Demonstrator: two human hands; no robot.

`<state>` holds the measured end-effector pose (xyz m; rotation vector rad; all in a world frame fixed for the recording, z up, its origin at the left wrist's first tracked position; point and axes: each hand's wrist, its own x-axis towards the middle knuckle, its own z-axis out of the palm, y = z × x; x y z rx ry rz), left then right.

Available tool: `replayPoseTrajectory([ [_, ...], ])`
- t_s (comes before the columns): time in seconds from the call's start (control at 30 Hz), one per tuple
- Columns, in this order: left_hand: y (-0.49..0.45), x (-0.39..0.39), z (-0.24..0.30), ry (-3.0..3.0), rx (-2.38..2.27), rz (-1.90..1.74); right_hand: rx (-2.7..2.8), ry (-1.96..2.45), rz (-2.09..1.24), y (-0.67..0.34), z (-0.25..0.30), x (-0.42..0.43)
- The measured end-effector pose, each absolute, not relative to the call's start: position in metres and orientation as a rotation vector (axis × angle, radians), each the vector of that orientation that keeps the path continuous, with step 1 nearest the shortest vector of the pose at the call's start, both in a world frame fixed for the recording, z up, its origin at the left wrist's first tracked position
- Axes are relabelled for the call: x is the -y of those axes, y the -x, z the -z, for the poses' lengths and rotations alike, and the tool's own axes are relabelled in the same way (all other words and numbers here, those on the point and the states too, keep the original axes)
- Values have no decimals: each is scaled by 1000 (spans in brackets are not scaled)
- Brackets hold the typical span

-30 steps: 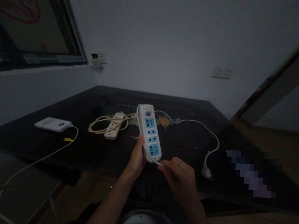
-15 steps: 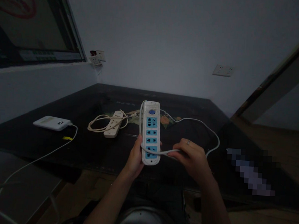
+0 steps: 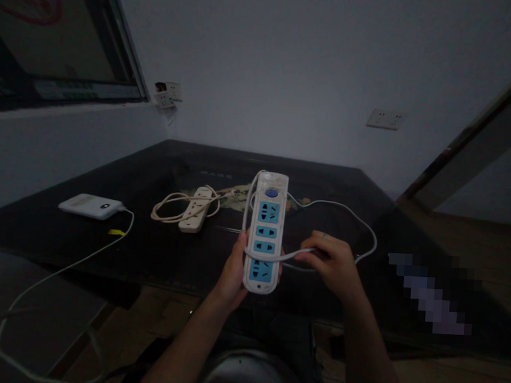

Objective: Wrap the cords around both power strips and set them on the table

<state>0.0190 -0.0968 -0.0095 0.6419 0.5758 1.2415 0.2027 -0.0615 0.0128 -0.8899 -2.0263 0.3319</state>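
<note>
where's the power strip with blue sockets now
The blue-socket strip is near the head view's centre, held in the left hand, to the right of the beige strip.

We count two hands: one left hand (image 3: 232, 273) and one right hand (image 3: 331, 261). We find two power strips: one white power strip (image 3: 266, 239) near the middle, one cream power strip (image 3: 197, 208) farther left. On the white one we tally four blue socket panels (image 3: 266, 232) and one blue switch (image 3: 271, 193). We see three cables: one white cord (image 3: 340, 205), one cream cord (image 3: 163, 200) and one thin white cable (image 3: 74, 268) at left. We also count one white power bank (image 3: 89, 206) and one yellow tag (image 3: 117, 232) at left, one table (image 3: 316, 177), one window (image 3: 61, 44) at far left, and three socket plates: two far left (image 3: 174, 91) (image 3: 165, 100), one far right (image 3: 385, 119).
</note>
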Motion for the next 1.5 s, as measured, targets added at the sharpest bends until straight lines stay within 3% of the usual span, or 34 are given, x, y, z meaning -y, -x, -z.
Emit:
replayPoseTrajectory([
  [0.67, -21, 98, 18, -627, -519, -1236, 1941, 899, -306, -205, -23, 76],
  [1.1, -22, 98, 22, -620, -520, -1190, 1799, 992, -518, -205, -6, 74],
  [1.5, -16, 105, 15, -741, -470, -1110, 1721, 933, -936, -203, 13, 63],
])
